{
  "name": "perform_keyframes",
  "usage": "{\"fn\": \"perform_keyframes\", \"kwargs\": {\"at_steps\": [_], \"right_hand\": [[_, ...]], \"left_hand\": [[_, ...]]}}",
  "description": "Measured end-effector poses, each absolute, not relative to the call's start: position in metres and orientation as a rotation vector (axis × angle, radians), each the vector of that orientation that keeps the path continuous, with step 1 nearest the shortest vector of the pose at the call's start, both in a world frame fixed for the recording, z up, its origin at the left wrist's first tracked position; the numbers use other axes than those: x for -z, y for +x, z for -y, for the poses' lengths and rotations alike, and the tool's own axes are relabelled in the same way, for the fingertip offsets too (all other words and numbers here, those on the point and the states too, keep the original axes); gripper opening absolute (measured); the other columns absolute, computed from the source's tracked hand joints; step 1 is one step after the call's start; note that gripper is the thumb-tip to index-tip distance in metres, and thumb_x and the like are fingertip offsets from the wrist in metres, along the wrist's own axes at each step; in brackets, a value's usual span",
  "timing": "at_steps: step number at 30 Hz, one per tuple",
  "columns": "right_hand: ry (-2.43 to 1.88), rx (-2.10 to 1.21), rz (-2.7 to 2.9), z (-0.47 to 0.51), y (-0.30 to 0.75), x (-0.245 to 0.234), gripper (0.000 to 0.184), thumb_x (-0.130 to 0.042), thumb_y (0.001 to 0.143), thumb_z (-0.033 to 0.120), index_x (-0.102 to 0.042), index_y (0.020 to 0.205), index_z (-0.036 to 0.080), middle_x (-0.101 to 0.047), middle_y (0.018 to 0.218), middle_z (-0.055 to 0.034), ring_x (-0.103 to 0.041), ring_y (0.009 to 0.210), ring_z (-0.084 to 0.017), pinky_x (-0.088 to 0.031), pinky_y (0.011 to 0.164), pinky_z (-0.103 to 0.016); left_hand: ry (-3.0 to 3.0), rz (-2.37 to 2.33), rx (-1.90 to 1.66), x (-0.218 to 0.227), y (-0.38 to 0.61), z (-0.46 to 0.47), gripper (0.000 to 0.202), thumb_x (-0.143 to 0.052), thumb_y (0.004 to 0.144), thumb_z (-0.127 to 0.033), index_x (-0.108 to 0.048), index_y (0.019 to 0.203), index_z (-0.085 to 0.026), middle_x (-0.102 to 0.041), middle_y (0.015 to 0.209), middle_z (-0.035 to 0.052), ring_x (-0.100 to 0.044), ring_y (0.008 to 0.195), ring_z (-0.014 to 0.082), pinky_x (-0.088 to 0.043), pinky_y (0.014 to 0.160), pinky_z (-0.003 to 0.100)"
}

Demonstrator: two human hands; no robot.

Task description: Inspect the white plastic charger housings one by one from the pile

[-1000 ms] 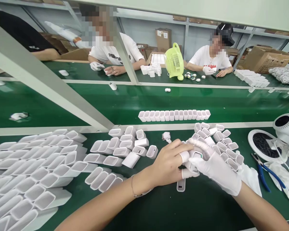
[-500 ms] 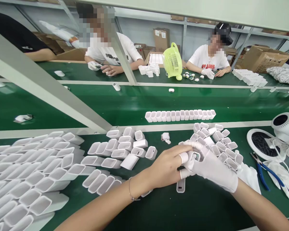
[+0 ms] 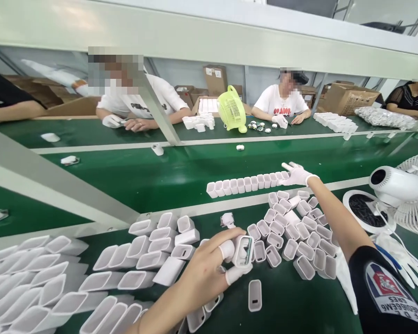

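Note:
My left hand (image 3: 214,264), with white covers on some fingertips, is closed around a white plastic housing (image 3: 237,253). A green circuit board edge and white parts show in its opening, which faces right. Far forward, my gloved right hand (image 3: 297,176) reaches over the green belt to the right end of a row of white housings (image 3: 244,185). Its fingers are stretched apart, touching or very near the last housings; contact there is partly hidden. Below my left hand a single housing (image 3: 255,295) lies on the green table. Loose housings (image 3: 292,232) crowd the area under my right arm.
Many stacked housings (image 3: 52,273) fill the left side. A slanted metal post (image 3: 55,176) crosses there. At right stand a white fan (image 3: 386,183), white gloves (image 3: 400,255) and a blue-handled tool (image 3: 388,256). Across the belt, co-workers sit near a green fan (image 3: 231,109).
My right hand has left the housing held with my left hand and moved forward to the row's right end. My left hand keeps the housing. The camera view has shifted.

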State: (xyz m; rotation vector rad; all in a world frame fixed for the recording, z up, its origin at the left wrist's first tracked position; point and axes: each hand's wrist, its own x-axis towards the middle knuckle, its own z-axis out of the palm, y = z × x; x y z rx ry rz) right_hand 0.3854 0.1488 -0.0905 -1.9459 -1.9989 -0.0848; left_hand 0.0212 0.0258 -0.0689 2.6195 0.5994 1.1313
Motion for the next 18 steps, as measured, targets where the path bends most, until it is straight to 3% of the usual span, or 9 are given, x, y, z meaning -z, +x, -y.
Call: {"fn": "perform_keyframes", "kwargs": {"at_steps": [5, 12, 18], "right_hand": [[-2.135, -0.141, 2.077, -0.144, 0.399, 0.099, 0.025, -0.068, 0.085, 0.044, -0.072, 0.096, 0.022, -0.071, 0.095, -0.0084, -0.064, 0.096, -0.025, -0.052, 0.090, -0.043], [-2.309, -0.134, 2.022, -0.100, 0.444, 0.091, 0.029, -0.056, 0.095, 0.037, -0.061, 0.116, 0.018, -0.061, 0.120, -0.0082, -0.062, 0.104, -0.021, -0.052, 0.091, -0.043], [-2.346, -0.235, 2.040, -0.032, 0.442, 0.095, 0.042, -0.056, 0.093, 0.048, -0.059, 0.123, 0.019, -0.064, 0.117, -0.0092, -0.063, 0.104, -0.023, -0.051, 0.092, -0.046]], "left_hand": [[2.630, -0.660, -1.139, 0.084, 0.011, -0.027, 0.017, -0.056, 0.091, -0.031, -0.061, 0.104, -0.020, -0.071, 0.109, 0.0111, -0.071, 0.096, 0.0239, -0.062, 0.082, 0.034], [2.619, -0.716, -1.128, 0.094, 0.004, -0.023, 0.021, -0.055, 0.092, -0.036, -0.060, 0.109, -0.023, -0.071, 0.110, 0.0090, -0.071, 0.097, 0.0250, -0.062, 0.082, 0.036], [2.628, -0.750, -1.151, 0.097, 0.002, -0.024, 0.015, -0.056, 0.090, -0.033, -0.061, 0.100, -0.022, -0.071, 0.110, 0.0070, -0.072, 0.093, 0.0230, -0.062, 0.079, 0.031]]}}
